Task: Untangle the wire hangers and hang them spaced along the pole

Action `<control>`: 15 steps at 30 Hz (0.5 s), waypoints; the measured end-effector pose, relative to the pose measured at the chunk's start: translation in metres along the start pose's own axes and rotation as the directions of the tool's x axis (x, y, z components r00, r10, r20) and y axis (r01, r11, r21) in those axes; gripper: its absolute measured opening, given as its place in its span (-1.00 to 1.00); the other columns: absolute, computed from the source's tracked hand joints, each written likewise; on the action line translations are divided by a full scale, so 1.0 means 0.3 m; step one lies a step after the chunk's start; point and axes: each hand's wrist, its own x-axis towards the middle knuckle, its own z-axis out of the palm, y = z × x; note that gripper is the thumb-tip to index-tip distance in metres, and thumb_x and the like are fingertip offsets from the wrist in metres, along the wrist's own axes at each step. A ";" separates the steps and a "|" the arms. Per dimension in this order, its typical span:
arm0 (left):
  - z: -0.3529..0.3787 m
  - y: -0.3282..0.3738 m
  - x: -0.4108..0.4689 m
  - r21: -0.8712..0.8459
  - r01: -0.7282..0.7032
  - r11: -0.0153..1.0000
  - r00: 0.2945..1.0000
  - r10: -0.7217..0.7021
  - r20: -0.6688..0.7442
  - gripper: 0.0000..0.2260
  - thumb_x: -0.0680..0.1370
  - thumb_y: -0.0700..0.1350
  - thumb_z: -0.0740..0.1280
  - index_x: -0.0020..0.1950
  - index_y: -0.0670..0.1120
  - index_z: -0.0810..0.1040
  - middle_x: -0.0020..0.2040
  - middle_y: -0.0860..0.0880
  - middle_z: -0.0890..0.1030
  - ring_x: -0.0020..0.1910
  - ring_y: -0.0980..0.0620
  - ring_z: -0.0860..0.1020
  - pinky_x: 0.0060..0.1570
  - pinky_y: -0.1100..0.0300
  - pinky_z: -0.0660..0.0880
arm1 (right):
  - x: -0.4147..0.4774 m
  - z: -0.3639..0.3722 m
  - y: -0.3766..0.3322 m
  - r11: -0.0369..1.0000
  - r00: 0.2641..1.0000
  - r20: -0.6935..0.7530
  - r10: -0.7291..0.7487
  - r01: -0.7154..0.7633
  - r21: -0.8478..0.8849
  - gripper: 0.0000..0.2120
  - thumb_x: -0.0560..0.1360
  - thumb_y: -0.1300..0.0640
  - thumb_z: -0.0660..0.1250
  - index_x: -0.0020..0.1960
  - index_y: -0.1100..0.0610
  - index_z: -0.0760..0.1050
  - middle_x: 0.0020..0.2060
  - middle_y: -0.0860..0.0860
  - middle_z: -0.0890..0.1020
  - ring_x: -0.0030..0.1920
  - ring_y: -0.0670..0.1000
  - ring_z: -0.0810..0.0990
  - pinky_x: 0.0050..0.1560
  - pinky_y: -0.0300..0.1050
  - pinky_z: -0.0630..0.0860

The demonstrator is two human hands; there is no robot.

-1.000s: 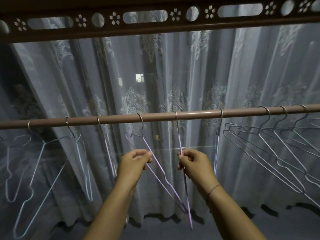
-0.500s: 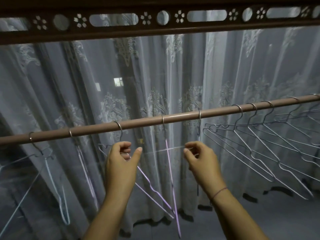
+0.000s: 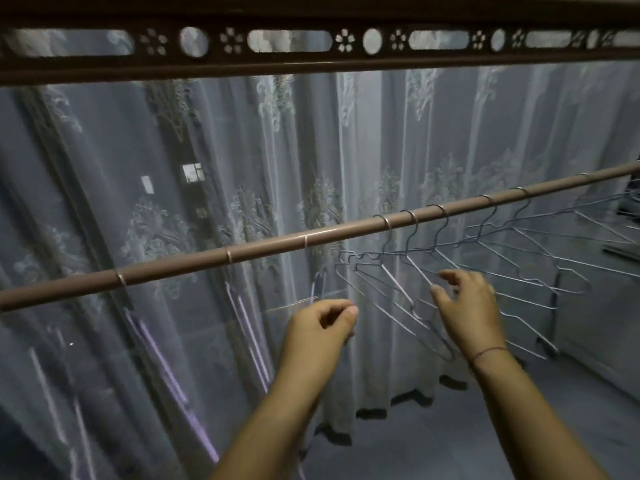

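One sheer patterned curtain fills the background, under a dark carved valance across the top. Since half a second ago the view has swung rightward, so the pole now climbs more steeply from the left edge to the upper right, its long axis slanting across the middle of the frame.

On the right half, a bunch of silver wire hangers hooks over the pole, their frames overlapping and fanning down toward the lower right; which wire belongs to which hanger is hard to sort out. On the left half, three hooks sit spaced along the pole, and the purple hangers below them hang edge-on, long axis pointing down, smeared by motion blur.

Both hands have let go of the purple hangers they were at earlier. The left hand, at centre, is loosely curled with thumb against forefinger, gripping no wire that can be made out. The right hand has moved right to the silver bunch, fingers spread and open in front of the wires; whether it touches them I cannot tell. A thin cord circles the right wrist.
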 end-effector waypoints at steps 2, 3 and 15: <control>0.094 -0.020 0.035 -0.042 0.065 0.997 0.998 -0.064 0.016 -0.91 0.51 -0.16 0.34 -0.08 0.01 0.63 -0.21 -0.03 0.67 -0.21 0.07 0.60 -0.04 0.16 0.57 | 0.028 -0.015 0.026 1.000 0.999 0.045 -0.010 0.010 0.001 -0.71 0.47 0.10 0.32 0.17 0.14 0.52 0.10 0.12 0.56 0.13 0.15 0.49 0.22 0.08 0.44; 0.138 -0.033 0.057 -0.053 0.088 0.995 0.996 -0.088 0.005 -0.92 0.51 -0.15 0.35 -0.06 -0.01 0.62 -0.21 -0.02 0.66 -0.21 0.07 0.59 -0.02 0.15 0.56 | 0.042 -0.020 0.039 1.000 0.998 0.068 -0.017 0.016 0.013 -0.71 0.47 0.09 0.32 0.17 0.13 0.52 0.07 0.10 0.58 0.10 0.13 0.52 0.19 0.09 0.46; 0.521 -0.083 0.212 -0.126 0.201 0.971 0.930 -0.230 -0.287 -0.90 0.49 -0.15 0.35 -0.14 -0.15 0.62 -0.34 -0.01 0.64 -0.45 0.13 0.47 -0.34 0.27 0.42 | 0.190 -0.029 0.160 0.983 0.890 0.418 -0.184 0.159 0.094 -0.75 0.47 0.02 0.32 0.12 0.05 0.55 -0.07 0.03 0.66 -0.13 -0.03 0.54 -0.15 -0.25 0.33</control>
